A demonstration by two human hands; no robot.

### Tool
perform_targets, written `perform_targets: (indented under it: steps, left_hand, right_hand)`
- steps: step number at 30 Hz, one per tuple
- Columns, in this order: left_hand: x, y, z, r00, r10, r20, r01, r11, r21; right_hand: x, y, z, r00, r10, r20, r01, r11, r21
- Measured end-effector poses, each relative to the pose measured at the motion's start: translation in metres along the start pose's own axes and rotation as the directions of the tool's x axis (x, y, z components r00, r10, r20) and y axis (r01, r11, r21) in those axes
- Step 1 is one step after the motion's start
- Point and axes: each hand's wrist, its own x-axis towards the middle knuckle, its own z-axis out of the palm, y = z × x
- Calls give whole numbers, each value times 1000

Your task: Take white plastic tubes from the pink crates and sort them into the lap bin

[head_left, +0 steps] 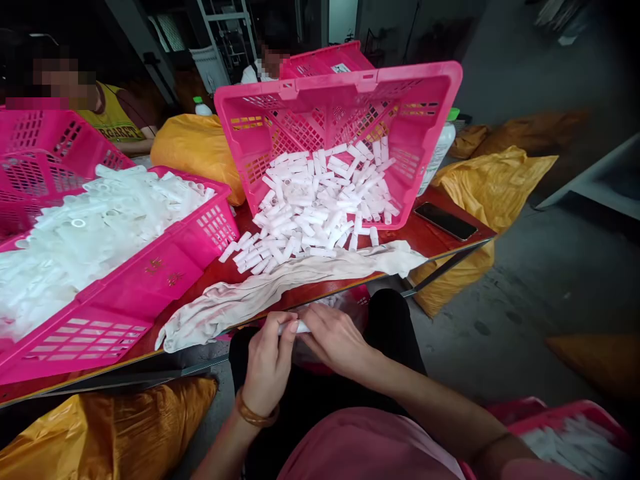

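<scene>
Just off the table's near edge, above my lap, both hands meet on one white plastic tube (pixel 301 327). My left hand (pixel 270 357) is closed, its thumb and fingers pinching the tube's left end. Fingers of my right hand (pixel 337 333) wrap the other end and partly hide it. Beyond them a crumpled white cloth (pixel 295 277) lies along the table edge. Behind the cloth, a pile of short white tubes (pixel 320 200) spills from a tipped pink basket (pixel 435 133) onto the red table (pixel 200 293).
At left stands a pink crate (pixel 165 267) heaped with translucent tubes (pixel 100 220). A phone (pixel 445 221) lies at the table's right corner, near a white bottle (pixel 440 150). Yellow sacks (pixel 165 413) sit around the table. Two people are across it. Another pink basket (pixel 590 410) stands at lower right.
</scene>
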Motion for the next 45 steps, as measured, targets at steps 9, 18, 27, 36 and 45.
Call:
perform_targets:
  steps: [9,18,27,36,45]
  left_hand:
    - [-8,-17,-19,1000,19,2,-19,991,-134]
    - [-13,3,7,950,-300,85,309,877,-368]
    - [-41,-22,18,988,-141,70,154,958,-243]
    - [-39,-45,0,879,-222,423,339,914,-224]
    - [15,-68,-170,961,3,-276,117,901,418]
  right_hand:
    - [3,-2,-10,986,-90,141,27,917,397]
    - [-10,12,18,991,-118,-68,75,888,-453]
    - [-15,16,17,962,-60,267,72,997,-34]
    - [-21,28,68,947,95,307,-22,973,-231]
    - [-11,88,94,913,210,350,-52,910,-412]
